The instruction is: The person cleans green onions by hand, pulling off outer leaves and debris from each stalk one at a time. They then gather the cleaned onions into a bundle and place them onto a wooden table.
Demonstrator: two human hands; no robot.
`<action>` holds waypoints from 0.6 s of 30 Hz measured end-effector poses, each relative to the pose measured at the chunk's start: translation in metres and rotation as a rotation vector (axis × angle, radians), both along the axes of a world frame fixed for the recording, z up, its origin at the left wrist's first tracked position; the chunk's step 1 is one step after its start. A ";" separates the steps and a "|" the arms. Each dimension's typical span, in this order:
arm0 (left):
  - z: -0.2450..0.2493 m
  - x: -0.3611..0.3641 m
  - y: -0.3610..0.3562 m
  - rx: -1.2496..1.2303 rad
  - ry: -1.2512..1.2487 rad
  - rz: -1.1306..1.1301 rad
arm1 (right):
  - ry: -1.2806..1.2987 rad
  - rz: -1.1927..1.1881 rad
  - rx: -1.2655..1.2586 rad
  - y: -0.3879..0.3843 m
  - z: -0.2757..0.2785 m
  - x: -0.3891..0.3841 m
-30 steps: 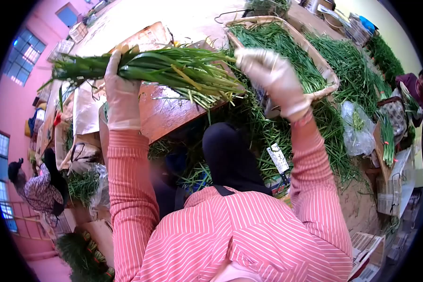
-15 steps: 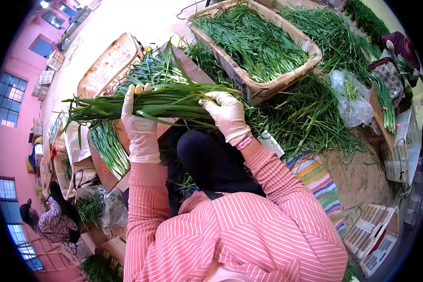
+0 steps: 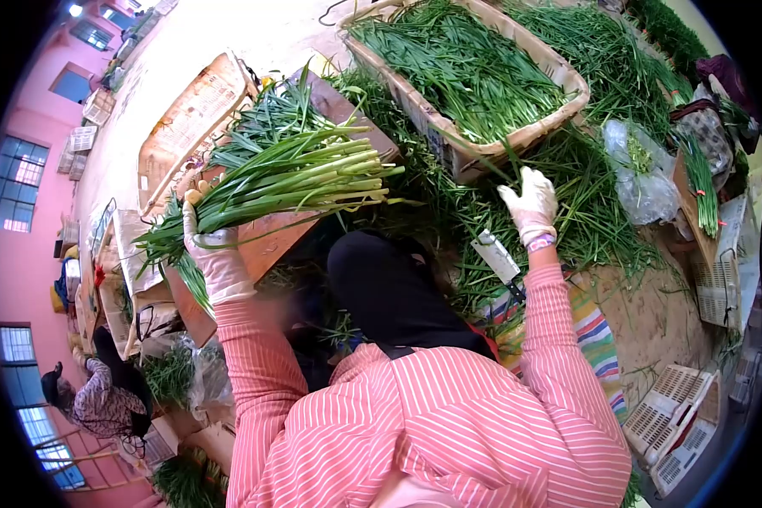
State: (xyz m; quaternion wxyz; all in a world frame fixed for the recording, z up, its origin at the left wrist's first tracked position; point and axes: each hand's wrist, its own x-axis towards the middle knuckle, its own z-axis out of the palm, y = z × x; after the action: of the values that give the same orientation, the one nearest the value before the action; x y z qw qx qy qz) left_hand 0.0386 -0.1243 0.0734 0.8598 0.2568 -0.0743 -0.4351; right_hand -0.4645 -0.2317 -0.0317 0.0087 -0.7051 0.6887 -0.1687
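Observation:
My left hand (image 3: 214, 254), in a pale glove, is closed around the leafy end of a bunch of garlic chives (image 3: 313, 173). The thick pale stem ends fan out to the right, above a brown board (image 3: 271, 254). More chives (image 3: 267, 118) lie on the board behind the bunch. Out to the right, my gloved right hand (image 3: 531, 206) has its thumb apart from its fingers, over a heap of loose green leaves (image 3: 584, 203). Thin green blades show just above its fingertips; none is plainly gripped.
A crate (image 3: 571, 106) full of chives stands ahead. A white-handled tool (image 3: 495, 256) lies by my right wrist. Clear plastic bags (image 3: 643, 199) are at the right, above an overturned crate (image 3: 669, 406). Another person (image 3: 106, 394) is at the far left. A striped sheet (image 3: 597, 339) covers the floor.
My right hand has left the bunch and moved right, over the loose leaves. My left hand has lowered and moved slightly left, and the bunch's stem ends are now uncovered and spread.

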 end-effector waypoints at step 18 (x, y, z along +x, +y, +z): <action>0.007 0.029 0.027 0.093 -0.260 0.156 | -0.339 0.200 0.322 -0.010 0.027 0.057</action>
State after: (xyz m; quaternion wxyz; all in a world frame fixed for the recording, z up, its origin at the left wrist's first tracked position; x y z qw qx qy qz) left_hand 0.0672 -0.0978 0.0804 0.8613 0.3556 -0.1444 -0.3330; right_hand -0.4075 -0.2419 -0.0051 0.2530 -0.7208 0.6223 -0.1709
